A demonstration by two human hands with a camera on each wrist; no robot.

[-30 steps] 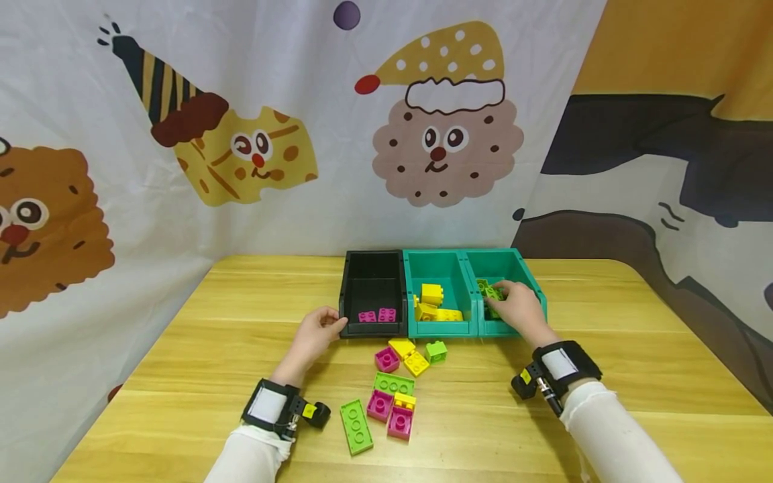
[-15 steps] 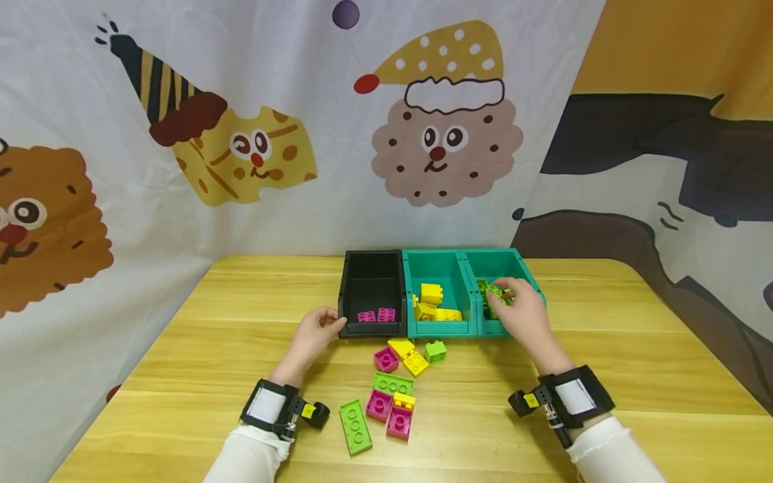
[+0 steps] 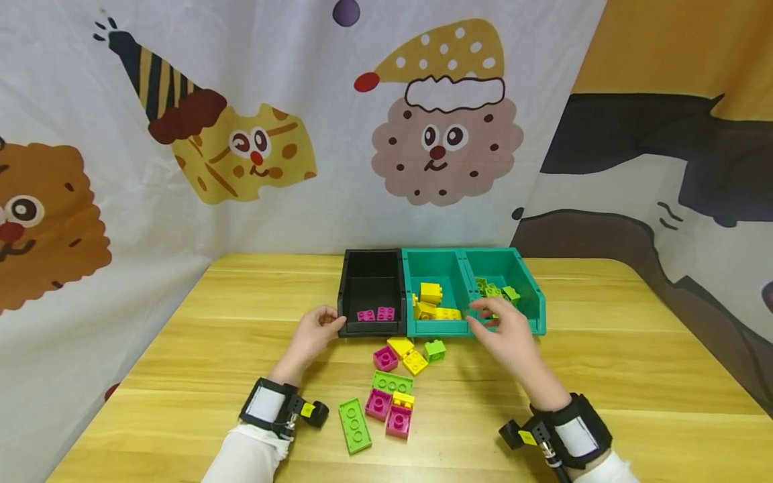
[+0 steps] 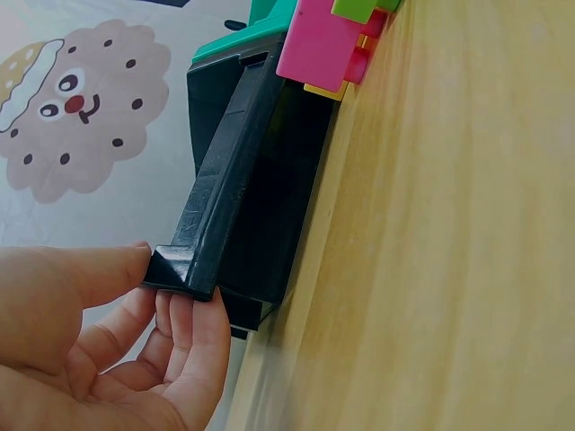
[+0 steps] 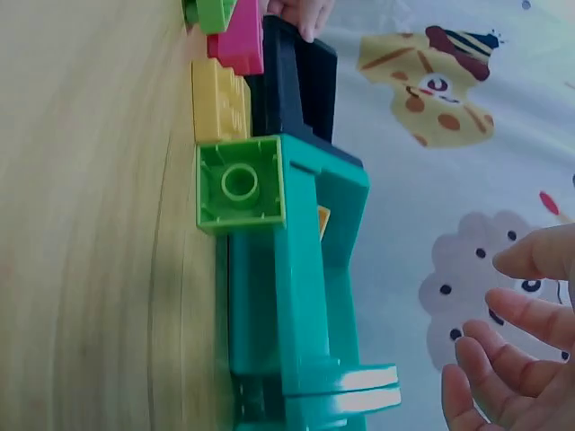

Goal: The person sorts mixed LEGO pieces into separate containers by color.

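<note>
My left hand (image 3: pixel 315 333) pinches the front left corner of the black bin (image 3: pixel 371 265), thumb on one side of the rim and fingers on the other in the left wrist view. Two magenta bricks (image 3: pixel 385 313) lie inside that bin. My right hand (image 3: pixel 506 335) hovers over the front edge of the right teal bin (image 3: pixel 537 305), fingers spread apart and holding nothing. Green bricks (image 3: pixel 510 295) lie in this bin, partly hidden by the hand. Yellow bricks (image 3: pixel 431 293) sit in the middle teal bin (image 3: pixel 443 328). In the right wrist view a green brick (image 5: pixel 240 184) stands before the bins.
Loose bricks lie on the wooden table (image 3: pixel 241 295) in front of the bins. Among them are a long green brick (image 3: pixel 354 426), a magenta brick (image 3: pixel 398 422) and a yellow brick (image 3: pixel 415 363). A cartoon-printed cloth (image 3: pixel 338 221) hangs behind the table.
My right hand has come out of the right teal bin, moving toward me and slightly left, and its fingers have spread. A green brick now rests farther right in that bin. The left hand stays put.
</note>
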